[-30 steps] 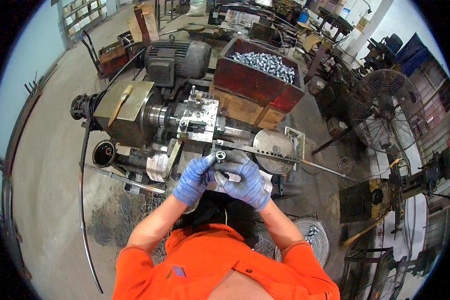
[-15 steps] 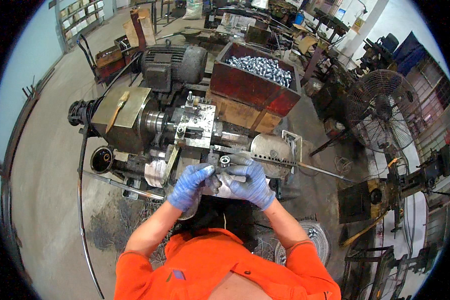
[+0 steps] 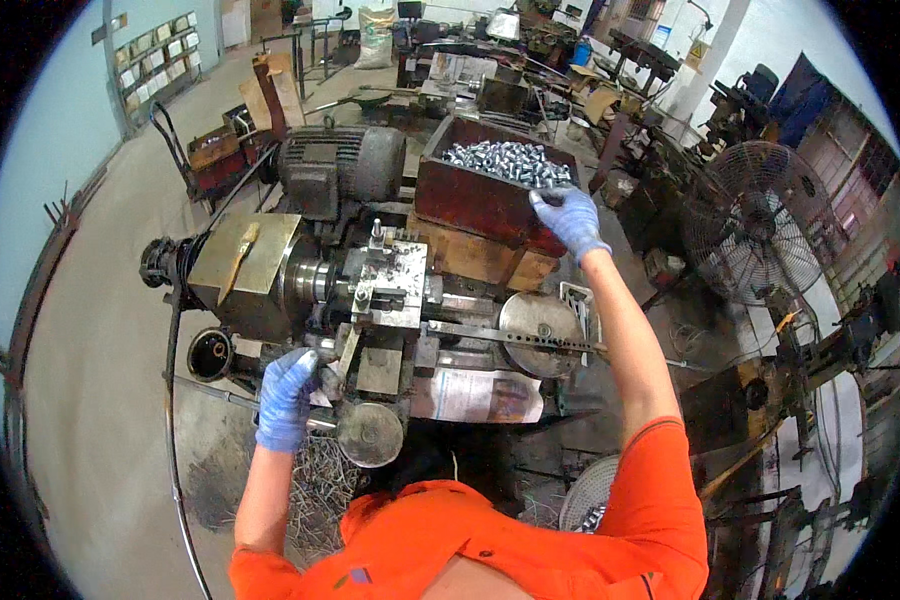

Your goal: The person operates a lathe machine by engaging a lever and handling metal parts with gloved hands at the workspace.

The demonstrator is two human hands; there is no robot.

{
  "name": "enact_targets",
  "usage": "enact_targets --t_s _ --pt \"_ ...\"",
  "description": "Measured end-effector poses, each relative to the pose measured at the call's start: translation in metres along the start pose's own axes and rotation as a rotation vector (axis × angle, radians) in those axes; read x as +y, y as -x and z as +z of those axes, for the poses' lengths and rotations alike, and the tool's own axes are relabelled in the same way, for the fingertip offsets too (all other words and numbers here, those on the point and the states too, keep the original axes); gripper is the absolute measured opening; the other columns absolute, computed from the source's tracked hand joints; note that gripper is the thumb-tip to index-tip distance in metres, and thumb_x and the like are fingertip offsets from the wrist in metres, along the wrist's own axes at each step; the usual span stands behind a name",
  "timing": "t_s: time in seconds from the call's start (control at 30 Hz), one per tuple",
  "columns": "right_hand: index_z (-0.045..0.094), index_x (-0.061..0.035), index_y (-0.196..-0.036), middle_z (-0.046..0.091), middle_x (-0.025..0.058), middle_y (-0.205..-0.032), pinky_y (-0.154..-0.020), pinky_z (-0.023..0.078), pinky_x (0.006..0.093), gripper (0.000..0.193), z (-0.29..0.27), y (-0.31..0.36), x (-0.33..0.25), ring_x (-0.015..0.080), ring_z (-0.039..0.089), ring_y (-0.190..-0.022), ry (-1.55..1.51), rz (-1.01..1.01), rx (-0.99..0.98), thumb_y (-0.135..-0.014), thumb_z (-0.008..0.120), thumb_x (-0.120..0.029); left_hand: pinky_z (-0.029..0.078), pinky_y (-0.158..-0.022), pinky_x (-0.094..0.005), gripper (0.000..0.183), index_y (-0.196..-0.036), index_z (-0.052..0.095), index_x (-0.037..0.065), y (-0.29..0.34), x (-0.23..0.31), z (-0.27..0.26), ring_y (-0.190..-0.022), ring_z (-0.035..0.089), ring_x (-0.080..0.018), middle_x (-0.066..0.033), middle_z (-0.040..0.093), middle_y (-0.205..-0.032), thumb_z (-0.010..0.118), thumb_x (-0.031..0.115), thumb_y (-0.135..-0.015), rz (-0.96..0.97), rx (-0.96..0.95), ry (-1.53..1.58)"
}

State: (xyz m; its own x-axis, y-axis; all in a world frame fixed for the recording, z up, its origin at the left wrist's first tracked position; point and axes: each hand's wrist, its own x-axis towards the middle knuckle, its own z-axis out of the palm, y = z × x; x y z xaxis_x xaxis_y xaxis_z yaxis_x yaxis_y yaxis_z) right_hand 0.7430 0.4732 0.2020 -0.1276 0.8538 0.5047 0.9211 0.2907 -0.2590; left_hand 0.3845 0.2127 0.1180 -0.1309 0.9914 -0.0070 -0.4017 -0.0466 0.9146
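Both my hands wear blue-and-white gloves with greyed fingertips. My left hand (image 3: 287,402) is closed at the front left of the machine, beside a flat metal lever (image 3: 347,352); what its fingers hold, if anything, is hidden. Stretched far forward, my right hand (image 3: 572,222) is over the near right corner of a dark red box (image 3: 475,197), its thumb and fingers apart. Many small shiny metal sleeves (image 3: 510,162) fill the box. Between my arms stands the machine, with a metal slide block (image 3: 388,283) covered in shavings.
A brush (image 3: 238,262) lies on the gearbox cover, with a motor (image 3: 342,170) behind. Right of the slide is a round metal plate (image 3: 542,330). Metal shavings (image 3: 320,485) litter the floor beside a basket (image 3: 585,490). A large fan (image 3: 755,225) stands at right.
My hands have parted from the middle, where they held a small metal sleeve. The left moved left to the lever; the right reached forward to the box. The sleeve can't be picked out now.
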Motion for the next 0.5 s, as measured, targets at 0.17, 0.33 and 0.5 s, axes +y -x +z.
enact_targets --t_s 0.17,0.33,0.5 --pt "0.071 -0.0098 -0.085 0.066 0.0169 -0.084 -0.076 0.049 0.0435 0.049 -0.020 0.007 -0.074 0.0322 0.063 -0.083 0.278 -0.277 -0.269 -0.079 0.049 -0.053 0.047 -0.060 -0.0260 0.026 -0.093 0.063 -0.002 -0.002 -0.003 -0.021 -0.061 0.059 -0.0140 -0.0076 0.063 -0.072 0.059 0.022 -0.084 0.009 0.008 0.002" --pt "0.063 -0.0049 -0.060 0.058 0.0120 -0.061 -0.062 0.048 0.0409 0.032 -0.097 0.100 -0.251 0.0292 0.058 -0.062 0.004 -0.964 -0.447 -0.077 0.055 -0.031 0.049 -0.061 -0.0265 0.027 -0.097 0.063 -0.003 0.008 0.010 -0.026 -0.064 0.060 -0.0142 -0.0084 0.065 -0.074 0.058 0.022 -0.085 -0.035 0.060 -0.117" --pt "0.063 -0.0051 -0.060 0.058 0.0120 -0.061 -0.061 0.048 0.0407 0.030 -0.155 0.154 -0.293 0.0292 0.058 -0.062 -0.214 -1.294 -0.388 -0.077 0.055 -0.029 0.045 -0.058 -0.0247 0.032 -0.096 0.064 -0.002 0.021 0.012 -0.003 -0.062 0.059 -0.0136 -0.0081 0.064 -0.073 0.059 0.027 -0.084 -0.033 0.033 -0.137"
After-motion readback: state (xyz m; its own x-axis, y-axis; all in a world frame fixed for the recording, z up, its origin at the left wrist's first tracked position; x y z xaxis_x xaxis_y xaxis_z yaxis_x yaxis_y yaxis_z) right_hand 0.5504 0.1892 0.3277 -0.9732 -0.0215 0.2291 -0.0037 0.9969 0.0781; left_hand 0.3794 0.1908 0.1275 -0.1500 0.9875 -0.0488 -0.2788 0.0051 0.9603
